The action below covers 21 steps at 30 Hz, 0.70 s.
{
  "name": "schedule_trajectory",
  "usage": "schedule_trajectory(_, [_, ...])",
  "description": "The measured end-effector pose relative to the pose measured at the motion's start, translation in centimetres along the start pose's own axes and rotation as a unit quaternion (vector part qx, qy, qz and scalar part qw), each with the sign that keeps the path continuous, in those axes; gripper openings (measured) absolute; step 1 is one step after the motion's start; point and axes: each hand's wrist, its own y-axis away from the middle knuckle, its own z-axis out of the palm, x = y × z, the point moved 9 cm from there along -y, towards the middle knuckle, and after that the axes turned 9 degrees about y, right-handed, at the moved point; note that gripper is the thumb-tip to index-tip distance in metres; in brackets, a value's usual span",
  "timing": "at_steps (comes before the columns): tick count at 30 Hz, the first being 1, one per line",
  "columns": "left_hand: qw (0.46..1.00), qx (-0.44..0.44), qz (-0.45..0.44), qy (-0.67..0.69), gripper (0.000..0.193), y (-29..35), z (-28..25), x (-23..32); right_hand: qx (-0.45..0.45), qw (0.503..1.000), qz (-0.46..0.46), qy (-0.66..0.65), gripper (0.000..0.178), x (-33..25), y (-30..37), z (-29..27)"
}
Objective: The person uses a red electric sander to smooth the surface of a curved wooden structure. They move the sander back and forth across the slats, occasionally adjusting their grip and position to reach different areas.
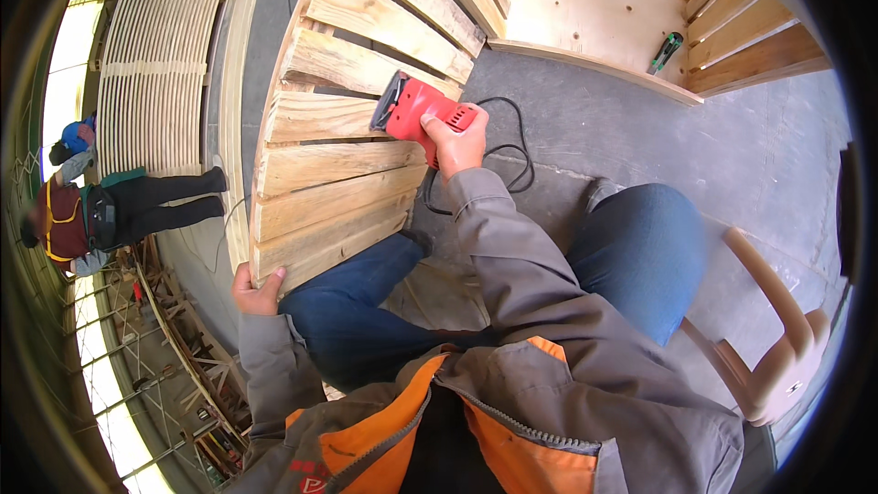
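My right hand is wrapped round a red electric sander, whose dark sanding pad meets the edge of a slat. The sander's black cord loops over the floor beside it. That slat belongs to a slatted wooden panel of pale boards with narrow gaps between them. At the panel's near left corner, my left hand grips the lowest board, thumb on the top face and fingers hidden beneath. The panel's near end lies by my left leg.
Ahead to the right stands a wooden crate with slatted sides, a green-and-black handled tool lying inside. A beige plastic chair or stool is at my right. Two people are at the far left, near stacked slatted wood.
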Motion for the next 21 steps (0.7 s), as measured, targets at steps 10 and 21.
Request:
schedule_trajectory(10, [1.000, -0.009, -0.007, -0.002, 0.026, -1.3, -0.9, -0.8, -0.003, 0.984, 0.135, -0.113, 0.063, 9.5, -5.5, -2.3])
schedule_trajectory(21, [1.000, -0.003, -0.001, -0.007, 0.026, -3.0, -0.6, -0.9, 0.015, 0.990, 0.066, -0.123, 0.033, 10.0, -3.3, -0.4])
